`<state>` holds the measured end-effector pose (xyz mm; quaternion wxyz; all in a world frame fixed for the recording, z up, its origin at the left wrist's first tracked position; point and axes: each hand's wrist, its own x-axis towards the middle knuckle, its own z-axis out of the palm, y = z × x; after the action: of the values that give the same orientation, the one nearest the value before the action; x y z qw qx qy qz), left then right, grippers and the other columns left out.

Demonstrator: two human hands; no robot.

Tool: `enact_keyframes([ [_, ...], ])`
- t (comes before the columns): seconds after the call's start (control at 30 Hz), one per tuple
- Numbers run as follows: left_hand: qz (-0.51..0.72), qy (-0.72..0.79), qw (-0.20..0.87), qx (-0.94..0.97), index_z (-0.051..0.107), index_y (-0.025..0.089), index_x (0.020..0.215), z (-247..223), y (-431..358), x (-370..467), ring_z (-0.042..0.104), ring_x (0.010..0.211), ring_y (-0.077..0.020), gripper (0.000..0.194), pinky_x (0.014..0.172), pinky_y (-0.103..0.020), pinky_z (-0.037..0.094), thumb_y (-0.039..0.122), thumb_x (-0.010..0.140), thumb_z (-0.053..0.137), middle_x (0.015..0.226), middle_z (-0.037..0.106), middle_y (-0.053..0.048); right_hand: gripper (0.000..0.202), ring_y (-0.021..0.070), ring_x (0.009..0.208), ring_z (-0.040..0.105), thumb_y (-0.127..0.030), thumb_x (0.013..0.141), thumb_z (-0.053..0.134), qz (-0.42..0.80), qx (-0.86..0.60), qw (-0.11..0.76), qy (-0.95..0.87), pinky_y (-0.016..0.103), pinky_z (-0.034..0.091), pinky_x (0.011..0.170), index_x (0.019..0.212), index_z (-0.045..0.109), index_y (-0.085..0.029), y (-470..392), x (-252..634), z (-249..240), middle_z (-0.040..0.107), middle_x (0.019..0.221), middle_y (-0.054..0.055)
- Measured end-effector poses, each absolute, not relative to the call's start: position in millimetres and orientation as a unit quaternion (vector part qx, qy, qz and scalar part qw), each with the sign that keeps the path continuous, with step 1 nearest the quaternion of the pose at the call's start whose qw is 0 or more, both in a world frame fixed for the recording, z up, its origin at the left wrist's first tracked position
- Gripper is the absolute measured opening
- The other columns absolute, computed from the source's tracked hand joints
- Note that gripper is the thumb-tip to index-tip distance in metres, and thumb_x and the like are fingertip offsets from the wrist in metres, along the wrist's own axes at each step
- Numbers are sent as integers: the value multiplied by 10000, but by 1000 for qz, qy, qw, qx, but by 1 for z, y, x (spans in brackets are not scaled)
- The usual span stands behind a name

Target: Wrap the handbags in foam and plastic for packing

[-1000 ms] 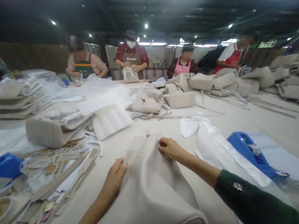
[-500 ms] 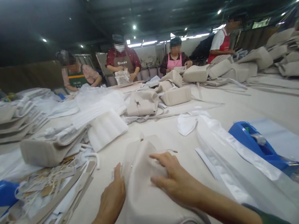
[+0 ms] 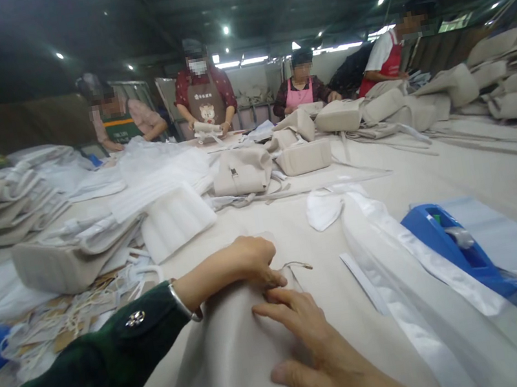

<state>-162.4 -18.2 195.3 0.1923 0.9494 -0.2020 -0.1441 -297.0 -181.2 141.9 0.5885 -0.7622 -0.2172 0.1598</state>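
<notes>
1. Your left hand (image 3: pixel 244 262) reaches across and pinches the top edge of the beige bag (image 3: pixel 236 360) lying directly before you.
2. Your right hand (image 3: pixel 311 342) lies spread flat on the bag.
3. Bare table (image 3: pixel 385 190) lies beyond; a blue tape dispenser (image 3: pixel 458 247) sits right.
4. Whether the bag holds anything cannot be told.

Dim hall, ceiling spot glare, blurred warped edges.

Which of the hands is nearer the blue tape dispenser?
Right. The right hand lies flat on the beige bag, closer to the blue tape dispenser; the left hand is farther.
</notes>
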Motion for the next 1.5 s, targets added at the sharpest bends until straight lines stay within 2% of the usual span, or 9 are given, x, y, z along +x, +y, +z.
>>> enact_keyframes([
  [0.23, -273, -175, 356, 877, 438, 197, 470, 178, 4, -158, 303, 470, -105, 364, 478, -257, 192, 428, 633, 668, 448, 347, 58, 656, 249, 1337, 399, -231, 773, 616, 136, -661, 736, -42, 433, 299, 1146, 1398, 432, -303, -175, -292, 125, 441, 1422, 42],
  [0.47, -275, -37, 540, 795, 382, 197, 524, 149, -6, -168, 250, 436, -67, 405, 455, -245, 150, 433, 598, 702, 446, 323, 87, 681, 236, 1242, 486, -184, 713, 631, 169, -652, 738, -40, 405, 343, 1111, 1374, 473, -236, -170, -282, 98, 529, 1310, 67],
  [0.6, -273, -15, 568, 777, 373, 195, 510, 140, -11, -169, 243, 419, -58, 430, 446, -241, 132, 427, 576, 729, 429, 316, 91, 666, 264, 1122, 555, -228, 687, 678, 200, -617, 761, -8, 433, 411, 1029, 1336, 532, -222, -175, -278, 102, 600, 1173, 82],
  [0.83, -266, -25, 617, 740, 394, 194, 568, 145, -15, -178, 337, 437, -71, 401, 459, -219, 231, 427, 624, 715, 463, 405, 80, 771, 276, 1137, 506, -329, 675, 701, 171, -652, 738, -29, 411, 406, 991, 1408, 467, -285, -166, -273, 115, 545, 1220, 55],
  [1.07, -125, -150, 515, 835, 523, 176, 626, 139, -7, -175, 502, 675, -155, 332, 646, -273, 392, 478, 749, 589, 664, 536, 5, 972, 246, 1134, 504, -294, 651, 750, 181, -575, 798, -16, 373, 411, 943, 1500, 278, -247, -164, -264, 104, 482, 1414, 71],
  [1.17, -156, -165, 500, 836, 609, 157, 727, 135, -5, -171, 541, 703, -167, 358, 687, -281, 417, 498, 803, 529, 728, 605, -23, 991, 231, 1187, 508, -259, 694, 736, 189, -504, 842, -20, 394, 373, 1022, 1518, 186, -248, -167, -266, 99, 494, 1427, 88],
  [1.27, -176, -159, 498, 834, 537, 176, 669, 129, -6, -170, 537, 626, -154, 387, 630, -273, 408, 529, 820, 490, 703, 631, -28, 1044, 232, 1254, 497, -267, 674, 781, 186, -465, 865, -17, 425, 329, 1097, 1515, 161, -266, -168, -268, 98, 465, 1454, 112],
  [1.4, -114, -144, 465, 866, 409, 202, 590, 119, -7, -168, 386, 544, -120, 376, 557, -258, 289, 500, 801, 503, 547, 430, 49, 1149, 251, 1378, 388, -348, 620, 852, 206, -476, 855, -18, 433, 285, 1149, 1522, 146, -265, -172, -280, 109, 269, 1565, 144],
  [1.5, -63, -137, 432, 889, 326, 210, 551, 112, -8, -167, 292, 547, -117, 372, 559, -270, 218, 438, 794, 491, 526, 275, 66, 985, 264, 1410, 346, -478, 725, 774, 271, -530, 801, -69, 443, 263, 1161, 1518, 225, -278, -187, -299, 123, 278, 1569, 121],
])
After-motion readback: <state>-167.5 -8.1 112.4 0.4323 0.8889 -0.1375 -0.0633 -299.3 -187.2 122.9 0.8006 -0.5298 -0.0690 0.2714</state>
